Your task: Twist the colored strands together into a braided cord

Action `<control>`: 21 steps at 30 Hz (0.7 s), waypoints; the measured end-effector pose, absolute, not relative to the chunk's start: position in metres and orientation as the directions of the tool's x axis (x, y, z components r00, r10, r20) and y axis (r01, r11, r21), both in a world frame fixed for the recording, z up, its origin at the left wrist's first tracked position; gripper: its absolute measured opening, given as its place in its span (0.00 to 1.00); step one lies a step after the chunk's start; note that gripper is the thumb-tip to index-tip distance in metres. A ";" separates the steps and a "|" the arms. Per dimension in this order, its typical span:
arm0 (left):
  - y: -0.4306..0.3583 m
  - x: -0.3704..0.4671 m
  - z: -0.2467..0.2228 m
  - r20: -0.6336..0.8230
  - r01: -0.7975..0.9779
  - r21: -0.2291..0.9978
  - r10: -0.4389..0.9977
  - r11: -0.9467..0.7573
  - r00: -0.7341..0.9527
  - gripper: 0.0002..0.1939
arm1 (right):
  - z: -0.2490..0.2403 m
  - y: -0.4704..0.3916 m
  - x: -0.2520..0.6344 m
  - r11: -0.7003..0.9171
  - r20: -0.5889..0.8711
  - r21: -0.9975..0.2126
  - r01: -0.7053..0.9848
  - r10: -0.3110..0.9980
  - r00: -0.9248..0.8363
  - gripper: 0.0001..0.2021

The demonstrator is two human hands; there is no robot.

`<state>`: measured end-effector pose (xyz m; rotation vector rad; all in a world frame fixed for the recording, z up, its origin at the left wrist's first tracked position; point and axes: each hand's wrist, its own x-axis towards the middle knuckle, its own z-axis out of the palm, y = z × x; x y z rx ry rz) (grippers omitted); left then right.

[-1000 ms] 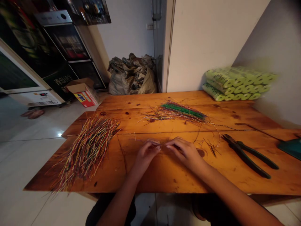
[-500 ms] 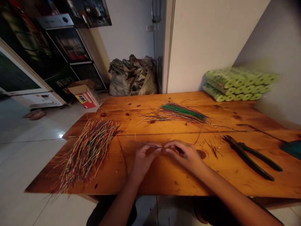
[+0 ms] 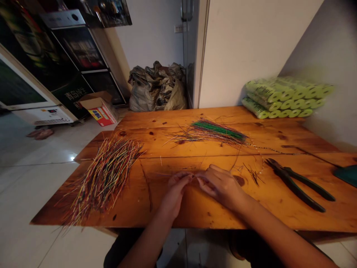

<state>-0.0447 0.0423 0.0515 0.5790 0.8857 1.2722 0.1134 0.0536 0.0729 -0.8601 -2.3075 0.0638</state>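
My left hand (image 3: pixel 178 183) is closed in a pinch on a thin wire (image 3: pixel 163 174), whose loose end sticks out to the left over the table. My right hand (image 3: pixel 220 184) meets it fingertip to fingertip, also pinching the wire; the bit between the fingers is too small to make out. To the left lies a loose heap of multicoloured wires (image 3: pixel 108 175). Beyond my hands is a bundle of green and reddish wires (image 3: pixel 220 130). A few short dark wire pieces (image 3: pixel 252 174) lie right of my right hand, beside pliers (image 3: pixel 295 184) with dark handles.
The wooden table (image 3: pixel 192 212) has its front edge close to my body. Green-wrapped rolls (image 3: pixel 284 98) are stacked at the back right. A teal object (image 3: pixel 347 175) with a thin rod lies at the right edge. Sacks (image 3: pixel 157 89) and a cardboard box (image 3: pixel 100 109) stand beyond the table.
My right hand has rolled over so its back faces up more, and its fingers have closed in. The left hand has shifted slightly right, still pinching the wire.
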 end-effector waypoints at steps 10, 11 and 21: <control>0.047 -0.059 0.055 -0.214 -0.587 0.779 0.973 0.222 0.084 0.03 | 0.073 0.052 0.100 0.504 0.383 -0.715 0.484 0.862 -0.333 0.06; 0.049 -0.060 0.055 -0.193 -0.588 0.783 0.978 0.203 0.080 0.03 | 0.072 0.053 0.100 0.461 0.332 -0.764 0.452 0.881 -0.338 0.07; 0.047 -0.054 0.054 -0.093 -0.332 0.932 0.980 0.147 0.174 0.11 | 0.058 0.054 0.088 -0.223 -0.125 -0.959 -0.173 0.886 -0.446 0.15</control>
